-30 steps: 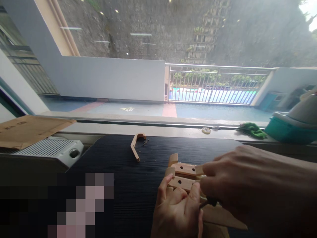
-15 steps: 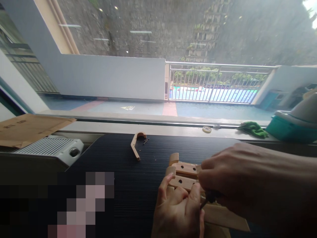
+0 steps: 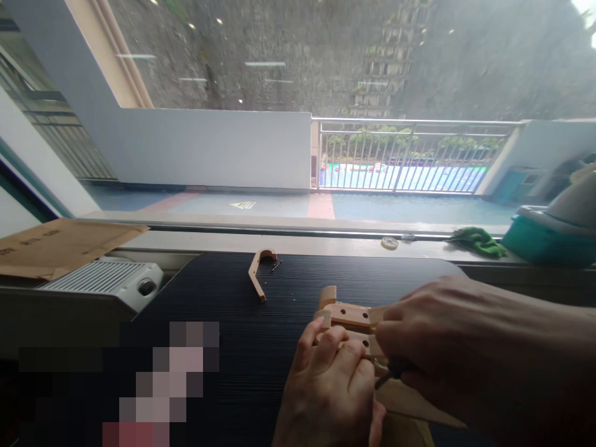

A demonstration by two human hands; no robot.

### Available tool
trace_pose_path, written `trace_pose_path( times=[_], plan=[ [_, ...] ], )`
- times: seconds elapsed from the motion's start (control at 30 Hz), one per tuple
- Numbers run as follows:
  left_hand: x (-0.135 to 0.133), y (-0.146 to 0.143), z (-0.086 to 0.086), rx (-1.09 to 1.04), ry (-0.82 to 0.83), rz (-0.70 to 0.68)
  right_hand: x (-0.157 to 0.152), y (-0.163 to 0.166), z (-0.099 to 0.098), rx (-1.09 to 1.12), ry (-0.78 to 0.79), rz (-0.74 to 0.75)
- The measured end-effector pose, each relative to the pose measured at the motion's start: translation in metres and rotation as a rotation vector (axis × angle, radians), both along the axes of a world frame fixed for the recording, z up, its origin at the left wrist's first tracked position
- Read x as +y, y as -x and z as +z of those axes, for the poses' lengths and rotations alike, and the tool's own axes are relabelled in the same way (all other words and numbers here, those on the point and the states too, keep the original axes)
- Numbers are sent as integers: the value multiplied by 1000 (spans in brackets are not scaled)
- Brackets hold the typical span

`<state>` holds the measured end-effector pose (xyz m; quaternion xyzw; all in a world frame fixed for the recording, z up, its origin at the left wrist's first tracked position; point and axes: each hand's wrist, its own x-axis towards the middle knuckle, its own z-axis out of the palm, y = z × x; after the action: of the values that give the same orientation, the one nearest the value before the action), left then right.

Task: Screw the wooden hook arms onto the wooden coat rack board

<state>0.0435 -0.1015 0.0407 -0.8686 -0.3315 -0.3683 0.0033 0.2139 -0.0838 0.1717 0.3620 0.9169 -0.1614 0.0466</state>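
Note:
A light wooden assembly [image 3: 350,315] of drilled bars lies on the black ribbed table [image 3: 242,335] near its front right. My left hand [image 3: 328,391] is closed over its near side, fingers curled on a bar. My right hand [image 3: 433,341] comes in from the right with fingers pinched on a thin dark tool [image 3: 388,372] at the assembly. Farther back on the table lie a curved wooden piece [image 3: 258,273] and a small dark screw [image 3: 276,266].
A white ribbed heater [image 3: 105,282] and a cardboard sheet [image 3: 51,245] sit at the left. On the window sill lie a tape roll [image 3: 389,243], a green cloth [image 3: 479,242] and a teal-based object [image 3: 549,239]. A blurred patch covers the lower left.
My left hand's fingers have curled further over the wooden bar, covering more of it. My right hand stays pinched on the tool in about the same place.

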Motion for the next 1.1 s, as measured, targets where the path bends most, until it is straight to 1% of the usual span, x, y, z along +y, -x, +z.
trace_pose_path(
  times=[0.1, 0.3, 0.37, 0.43, 0.53, 0.63, 0.7, 0.83, 0.9, 1.0, 1.1],
  plan=[
    [6, 0, 7, 81, 47, -29, 0, 4, 3, 17, 50, 41],
    [9, -3, 11, 124, 130, -1, -3, 12, 10, 27, 65, 9],
    [6, -4, 12, 121, 149, 21, -3, 12, 12, 27, 47, 25],
    [4, -5, 13, 114, 156, 52, -4, 10, 13, -4, -5, 34],
    [2, -6, 13, 101, 143, 71, -7, 8, 17, -61, -84, 8],
    [1, -6, 13, 90, 121, 55, -10, 7, 21, -72, -86, -28],
    [1, -7, 13, 91, 114, 62, -11, 7, 22, -60, -72, -19],
    [1, -9, 12, 82, 93, 77, -10, 9, 17, 7, -39, 79],
    [1, -9, 12, 78, 88, 77, -10, 8, 11, 40, -44, 97],
    [1, -9, 13, 96, 101, 82, -11, 2, 2, 74, -85, 65],
    [1, -8, 15, 116, 121, 79, -12, -3, -1, 71, -139, -39]
  ],
)
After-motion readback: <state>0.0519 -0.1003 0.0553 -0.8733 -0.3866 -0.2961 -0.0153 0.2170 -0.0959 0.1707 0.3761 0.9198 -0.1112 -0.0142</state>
